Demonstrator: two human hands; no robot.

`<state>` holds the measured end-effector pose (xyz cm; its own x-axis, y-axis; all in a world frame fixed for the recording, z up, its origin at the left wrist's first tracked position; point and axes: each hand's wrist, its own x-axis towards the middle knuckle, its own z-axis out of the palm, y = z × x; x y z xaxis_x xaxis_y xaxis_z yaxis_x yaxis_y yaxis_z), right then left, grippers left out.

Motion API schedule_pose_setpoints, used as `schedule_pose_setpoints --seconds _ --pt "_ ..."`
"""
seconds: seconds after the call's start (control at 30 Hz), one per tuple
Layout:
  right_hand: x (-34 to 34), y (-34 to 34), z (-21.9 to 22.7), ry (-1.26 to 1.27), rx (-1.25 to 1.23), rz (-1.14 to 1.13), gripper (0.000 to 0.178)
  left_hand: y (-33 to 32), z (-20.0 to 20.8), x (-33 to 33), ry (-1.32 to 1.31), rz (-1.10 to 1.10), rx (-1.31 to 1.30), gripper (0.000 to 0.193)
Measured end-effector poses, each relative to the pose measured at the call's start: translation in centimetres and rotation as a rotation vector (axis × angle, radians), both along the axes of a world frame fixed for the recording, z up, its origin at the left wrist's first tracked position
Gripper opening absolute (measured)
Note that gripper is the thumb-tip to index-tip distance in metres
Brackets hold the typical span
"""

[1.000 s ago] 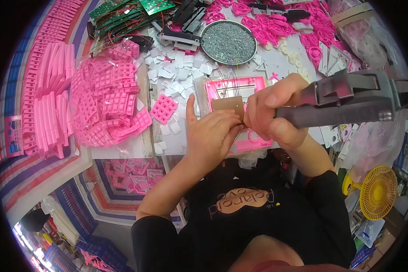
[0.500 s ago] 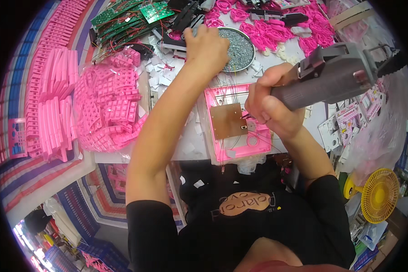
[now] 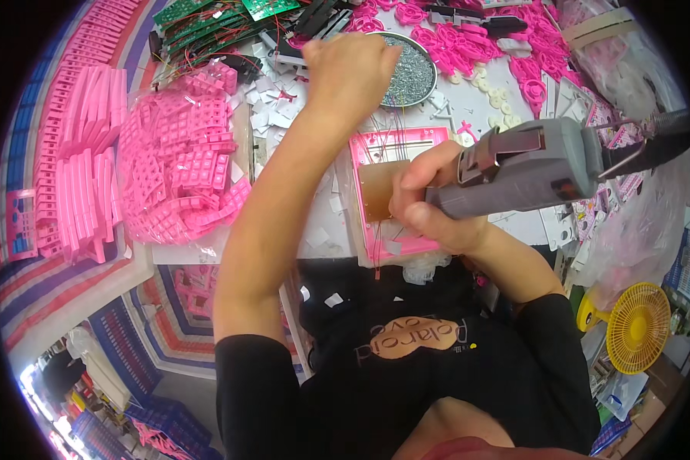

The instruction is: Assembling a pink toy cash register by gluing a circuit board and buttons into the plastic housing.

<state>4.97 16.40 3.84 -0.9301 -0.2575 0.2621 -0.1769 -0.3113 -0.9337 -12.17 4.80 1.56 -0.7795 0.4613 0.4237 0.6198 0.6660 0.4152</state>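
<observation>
My right hand [image 3: 438,201] is wrapped round a grey electric screwdriver [image 3: 514,180] with a metal clip on its side. The hand covers part of a brown circuit board [image 3: 379,192] in a pink plastic frame [image 3: 402,247] near the table's front edge. Thin wires run from the board past the frame's edges. The screwdriver's tip is hidden behind my fingers. My left hand [image 3: 351,79] is curled closed at the left rim of a round tray [image 3: 412,73] filled with small metal screws. Its fingertips are mostly out of sight, so anything pinched in them cannot be made out.
Green circuit boards [image 3: 207,38] are heaped at the back left. A clear bag of pink key parts [image 3: 180,165] and stacked pink strips [image 3: 88,169] lie on the left. Pink loops [image 3: 456,50] and white round pieces [image 3: 498,100] lie behind the tray. A yellow fan [image 3: 638,328] stands lower right.
My right hand has brought the screwdriver leftward and lower over the board, covering more of it. My left hand has curled in more at the screw tray. The view has shifted slightly.
</observation>
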Motion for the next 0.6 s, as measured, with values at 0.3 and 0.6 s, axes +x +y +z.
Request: schedule_pose_setpoints --seconds 0.3,0.6 --pt "-0.2 1.0 0.7 0.087 0.444 0.162 0.022 -8.7 1.3 12.8 -0.341 -0.085 0.331 0.012" --pt "-0.8 -0.4 1.5 0.070 0.032 0.039 0.034 -7.8 -0.6 18.4 -0.209 -0.067 0.247 0.011"
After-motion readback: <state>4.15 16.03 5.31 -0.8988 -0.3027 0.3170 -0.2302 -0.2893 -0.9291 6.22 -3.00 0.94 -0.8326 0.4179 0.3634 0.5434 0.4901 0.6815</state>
